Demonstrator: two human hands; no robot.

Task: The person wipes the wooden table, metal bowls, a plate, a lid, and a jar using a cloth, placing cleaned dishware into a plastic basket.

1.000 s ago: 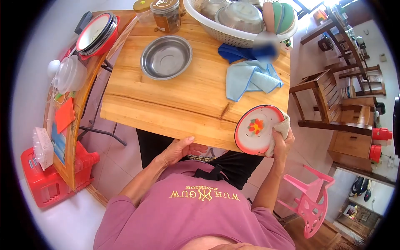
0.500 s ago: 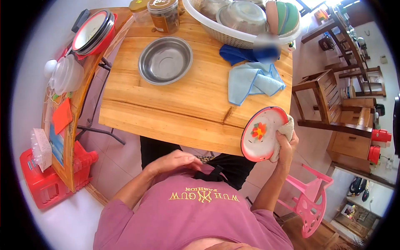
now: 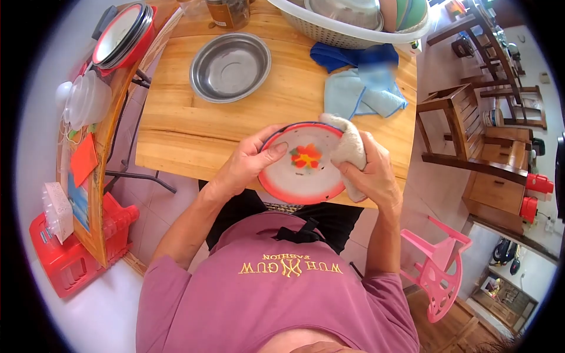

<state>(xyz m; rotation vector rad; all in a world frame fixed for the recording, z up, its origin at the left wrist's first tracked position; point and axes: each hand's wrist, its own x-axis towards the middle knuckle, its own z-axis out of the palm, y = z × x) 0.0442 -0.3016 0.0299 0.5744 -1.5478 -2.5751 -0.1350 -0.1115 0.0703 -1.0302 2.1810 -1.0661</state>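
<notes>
Head camera: the left hand [image 3: 242,165] grips the plate [image 3: 306,183] by its rim, the right hand [image 3: 376,175] holds a cloth [image 3: 351,147] over its opposite edge, above the near side of the tabletop [image 3: 188,138].

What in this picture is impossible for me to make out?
All in the head view:
Left hand: most fingers hidden behind the plate.
Plate: underside faces away; part of its rim is covered by the beige cloth.
Jar: top cut off by the upper edge.
Basket: far side cut off there too.
Light blue cloth, dark blue cloth: partly lost under a blurred patch.
</notes>
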